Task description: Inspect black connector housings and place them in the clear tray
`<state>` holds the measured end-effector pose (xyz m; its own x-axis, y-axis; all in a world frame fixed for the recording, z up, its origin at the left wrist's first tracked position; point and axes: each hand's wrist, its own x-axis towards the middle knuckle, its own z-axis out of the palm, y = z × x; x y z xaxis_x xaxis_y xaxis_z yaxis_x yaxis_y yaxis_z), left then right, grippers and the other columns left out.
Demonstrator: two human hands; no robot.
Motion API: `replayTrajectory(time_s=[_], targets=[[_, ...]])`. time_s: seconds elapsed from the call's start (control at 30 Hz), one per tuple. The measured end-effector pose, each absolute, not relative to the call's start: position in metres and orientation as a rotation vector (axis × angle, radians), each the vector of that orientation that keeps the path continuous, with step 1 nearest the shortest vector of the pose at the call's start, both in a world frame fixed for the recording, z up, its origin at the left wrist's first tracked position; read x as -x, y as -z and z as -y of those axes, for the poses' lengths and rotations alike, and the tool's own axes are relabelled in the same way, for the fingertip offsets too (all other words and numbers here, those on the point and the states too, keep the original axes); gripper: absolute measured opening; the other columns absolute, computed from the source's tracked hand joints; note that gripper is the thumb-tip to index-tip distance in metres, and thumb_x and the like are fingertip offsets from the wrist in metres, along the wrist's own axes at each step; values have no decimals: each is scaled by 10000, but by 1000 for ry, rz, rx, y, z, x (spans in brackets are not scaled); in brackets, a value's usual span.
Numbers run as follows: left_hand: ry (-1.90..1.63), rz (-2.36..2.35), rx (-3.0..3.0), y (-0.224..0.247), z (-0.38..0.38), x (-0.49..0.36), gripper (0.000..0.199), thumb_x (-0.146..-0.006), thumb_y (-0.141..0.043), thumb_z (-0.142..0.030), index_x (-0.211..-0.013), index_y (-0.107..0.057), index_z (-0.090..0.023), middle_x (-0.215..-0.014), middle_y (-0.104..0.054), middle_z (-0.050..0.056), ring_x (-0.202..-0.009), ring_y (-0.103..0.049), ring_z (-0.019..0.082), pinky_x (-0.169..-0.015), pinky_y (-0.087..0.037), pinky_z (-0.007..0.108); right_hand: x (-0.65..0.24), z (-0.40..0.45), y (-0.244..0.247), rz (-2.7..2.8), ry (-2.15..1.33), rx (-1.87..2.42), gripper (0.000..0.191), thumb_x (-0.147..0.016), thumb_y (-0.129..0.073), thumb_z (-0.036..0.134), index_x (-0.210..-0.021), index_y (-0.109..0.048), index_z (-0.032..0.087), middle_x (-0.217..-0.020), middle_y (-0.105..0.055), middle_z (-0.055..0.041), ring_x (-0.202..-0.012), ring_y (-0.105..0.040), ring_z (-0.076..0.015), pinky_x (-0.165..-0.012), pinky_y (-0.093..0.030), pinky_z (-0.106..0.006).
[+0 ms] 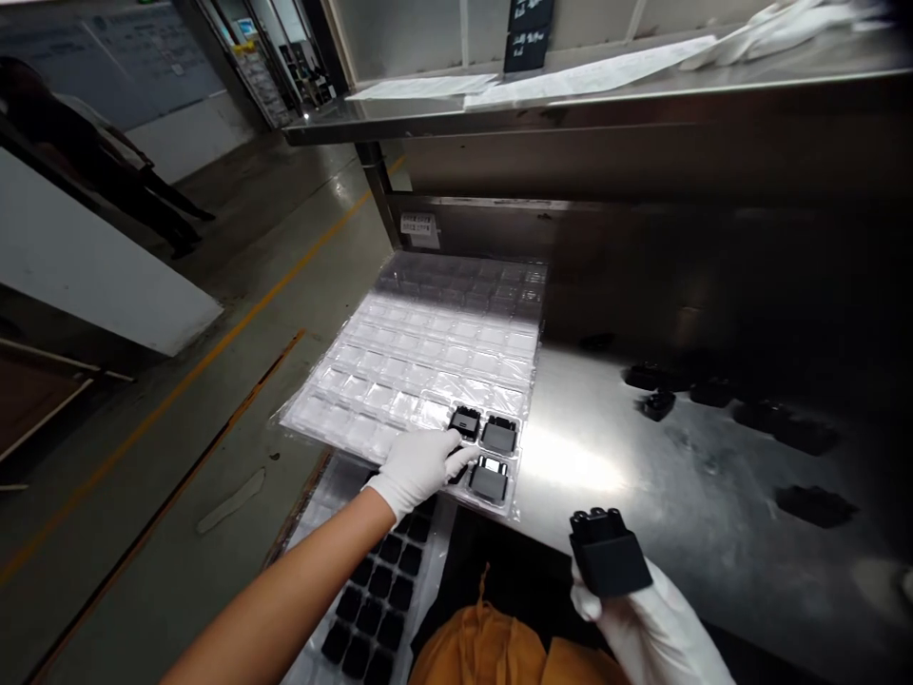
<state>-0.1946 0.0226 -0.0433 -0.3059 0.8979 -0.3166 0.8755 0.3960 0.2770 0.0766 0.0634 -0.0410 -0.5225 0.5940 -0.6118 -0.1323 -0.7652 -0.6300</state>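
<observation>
My left hand [420, 464], in a white glove, reaches over the near edge of a clear plastic tray [385, 366]. Its fingertips touch a black part partly hidden beneath them, beside another black part [465, 422] in a pocket. Two more black parts, one [499, 435] above the other [489, 479], sit in the tray's near right corner. My right hand [642, 609], also gloved in white, holds a black part [610, 557] above the table's front edge, its toothed end pointing away from me.
Several black parts [756, 414] lie on the steel table [685, 485] at the right. A second tray [435, 542] full of black pieces is below the table's front edge. A steel shelf [542, 114] holds papers and gloves. People [92, 143] stand far left.
</observation>
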Motion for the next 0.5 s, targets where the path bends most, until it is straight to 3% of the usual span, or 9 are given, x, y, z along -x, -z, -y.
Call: replayTrajectory(time_s=[0.13,0.33,0.5], targets=[[92,-2334,-1598,43,-25,191,584,-971,-254,-587,-841,-665,-193,-816,-719,136,-772,-674,329,-573,-256,329,-71,-65,41,691,-2351,1124,370,-738,-768,509,-731,-697,146,-657,-609,-38,-566,-505,-108,-599,-458,-254],[95,-2410,-1565,41,-22,197,422,-968,-363,-539,-1072,-634,-233,-856,-732,104,-801,-687,307,-568,-271,312,-63,-69,42,544,-2414,1011,327,-758,-774,445,-747,-676,134,-695,-638,-35,-545,-536,-94,-562,-463,-236],[34,-2343,-1534,38,-21,205,402,-970,-374,-510,-1002,-667,-236,-850,-735,80,-781,-682,247,-600,-342,285,-60,-69,33,541,-2457,968,310,-788,-755,425,-778,-650,134,-711,-642,-20,-544,-567,-86,-573,-467,-219]])
